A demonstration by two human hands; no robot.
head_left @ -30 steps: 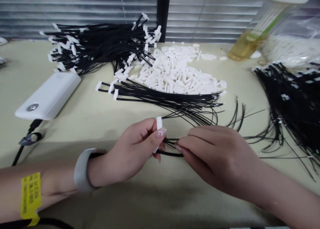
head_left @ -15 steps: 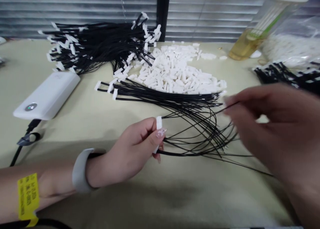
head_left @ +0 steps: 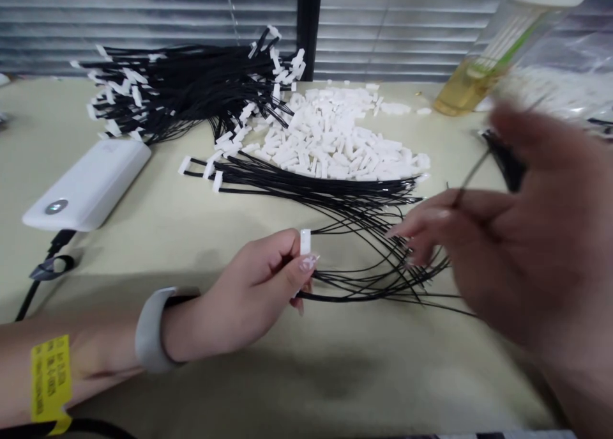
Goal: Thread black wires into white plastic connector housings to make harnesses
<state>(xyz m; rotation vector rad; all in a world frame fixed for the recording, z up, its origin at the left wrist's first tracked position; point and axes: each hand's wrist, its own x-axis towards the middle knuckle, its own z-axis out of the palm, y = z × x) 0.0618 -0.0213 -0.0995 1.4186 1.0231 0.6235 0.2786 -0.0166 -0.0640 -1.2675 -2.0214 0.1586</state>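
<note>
My left hand (head_left: 268, 285) pinches a white connector housing (head_left: 305, 242) upright between thumb and fingers. Thin black wires (head_left: 354, 293) fan out from its right side, and the hand hides its lower part. My right hand (head_left: 517, 234) is raised at the right, blurred by motion, with some fingers reaching over the loose wire ends. A single black wire (head_left: 472, 174) runs through this hand, its tip sticking up past the upper finger. Just behind both hands lies a bundle of black wires (head_left: 306, 182) with white connectors at the left end.
A heap of white connector housings (head_left: 335, 138) covers the back middle. Left of it is a large pile of black cables (head_left: 191, 81). A white power bank (head_left: 90, 183) lies at the left. At the back right stand a bottle of yellow liquid (head_left: 460, 84) and a clear bag (head_left: 560, 84).
My right hand has lifted, its fingers spreading from the pinch, and a wire now crosses it. My left hand keeps its hold on the connector housing.
</note>
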